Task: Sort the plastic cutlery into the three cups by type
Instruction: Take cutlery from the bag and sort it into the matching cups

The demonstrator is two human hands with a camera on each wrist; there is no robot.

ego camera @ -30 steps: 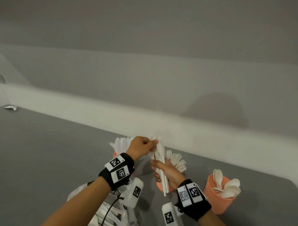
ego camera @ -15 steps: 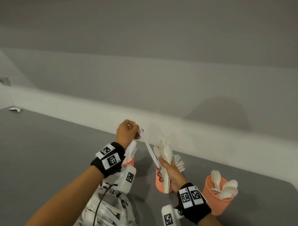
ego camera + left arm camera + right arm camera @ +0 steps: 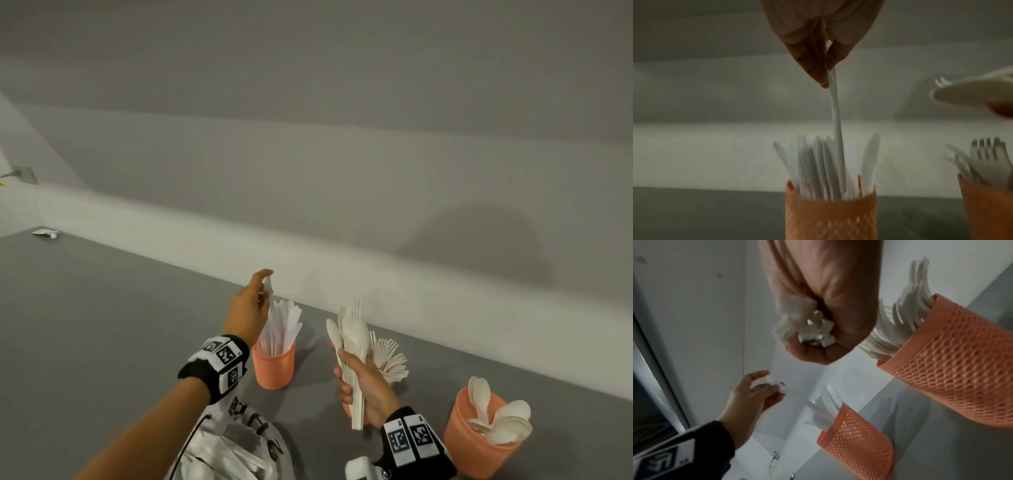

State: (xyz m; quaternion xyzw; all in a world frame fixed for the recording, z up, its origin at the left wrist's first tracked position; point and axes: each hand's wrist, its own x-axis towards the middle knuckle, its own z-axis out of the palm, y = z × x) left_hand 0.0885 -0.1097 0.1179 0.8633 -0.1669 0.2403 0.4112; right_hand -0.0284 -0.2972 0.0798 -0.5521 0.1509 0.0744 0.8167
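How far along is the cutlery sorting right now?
Well underway. All three cups already hold sorted pieces: knife cup, fork cup, spoon cup. In hand: the left hand pinches a knife above the knife cup. Left: the mixed bundle gripped by the right hand, plus more cutlery in the bag.

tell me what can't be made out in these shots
- Fork cup, head view: almost wholly hidden behind the right hand and its cutlery bundle.
- Held knife, left wrist view: motion blur hides any blade detail.
- Bag of unsorted cutlery, head view: cut off by the bottom edge.
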